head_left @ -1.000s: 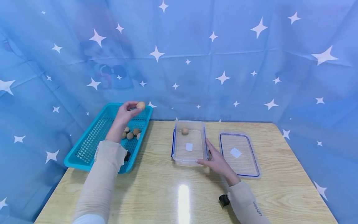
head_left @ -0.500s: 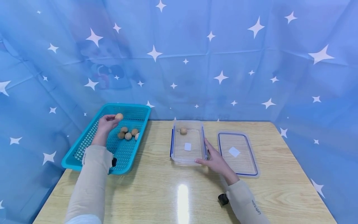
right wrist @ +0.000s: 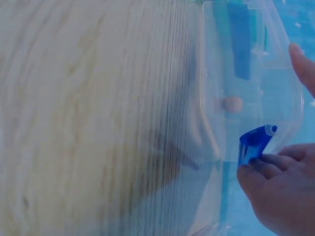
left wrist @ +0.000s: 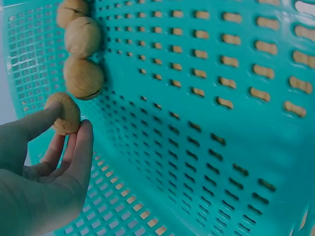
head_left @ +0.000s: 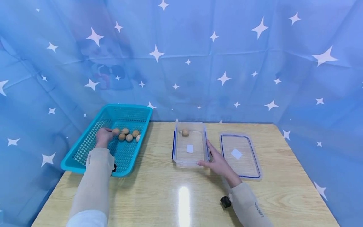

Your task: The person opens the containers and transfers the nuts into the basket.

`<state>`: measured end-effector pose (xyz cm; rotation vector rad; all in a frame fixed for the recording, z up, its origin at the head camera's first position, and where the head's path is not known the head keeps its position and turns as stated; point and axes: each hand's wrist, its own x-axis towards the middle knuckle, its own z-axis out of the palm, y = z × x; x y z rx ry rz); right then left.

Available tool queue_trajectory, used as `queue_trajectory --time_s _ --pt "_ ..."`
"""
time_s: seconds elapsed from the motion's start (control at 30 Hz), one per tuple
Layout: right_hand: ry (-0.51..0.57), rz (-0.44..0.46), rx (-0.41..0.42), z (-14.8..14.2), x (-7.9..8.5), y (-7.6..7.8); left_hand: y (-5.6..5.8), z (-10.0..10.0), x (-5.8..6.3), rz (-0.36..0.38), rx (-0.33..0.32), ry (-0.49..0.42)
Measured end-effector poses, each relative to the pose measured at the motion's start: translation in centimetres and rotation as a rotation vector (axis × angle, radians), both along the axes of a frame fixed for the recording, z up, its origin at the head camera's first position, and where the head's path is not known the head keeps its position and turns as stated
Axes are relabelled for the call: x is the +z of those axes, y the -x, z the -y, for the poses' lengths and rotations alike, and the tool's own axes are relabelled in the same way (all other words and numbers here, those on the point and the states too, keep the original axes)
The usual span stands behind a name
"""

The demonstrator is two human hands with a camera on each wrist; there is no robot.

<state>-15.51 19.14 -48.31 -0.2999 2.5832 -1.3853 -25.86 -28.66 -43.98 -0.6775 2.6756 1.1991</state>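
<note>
My left hand [head_left: 103, 136] is low inside the teal plastic basket [head_left: 129, 164] and pinches a walnut [left wrist: 67, 114] between thumb and fingertips. Several other walnuts [head_left: 129, 137] lie in the basket just right of it; in the left wrist view they form a row beyond the pinched one. My right hand [head_left: 217, 161] holds the near right corner of a clear plastic food container [head_left: 181, 157], thumb at the near rim and fingers along the right side. By those fingers is a blue latch [right wrist: 255, 142]. One walnut [head_left: 185, 132] sits inside the container near its far left corner.
The container's clear lid [head_left: 244, 167], with a blue seal and a white label [head_left: 236, 154], lies flat on the wooden table [head_left: 153, 189] to the right. A blue star-patterned curtain [head_left: 187, 104] hangs behind the table and at its sides.
My left hand has moved left and down with the walnut, from above the basket's far rim to beside the other walnuts inside. My right hand has stayed at the container.
</note>
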Motion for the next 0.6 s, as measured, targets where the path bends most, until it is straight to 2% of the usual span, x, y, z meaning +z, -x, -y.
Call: queue_trajectory --time_s 0.13,0.37,0.6 --pt "0.006 0.003 -0.003 0.07 0.05 -0.1 -0.05 -0.04 -0.33 0.013 0.0 0.06" --pt "0.005 0.007 -0.004 0.02 -0.07 -0.09 -0.22 -0.48 -0.22 0.033 0.001 0.059" --pt "0.009 0.005 -0.004 0.05 -0.06 -0.09 0.5 -0.34 -0.99 0.016 -0.045 0.035"
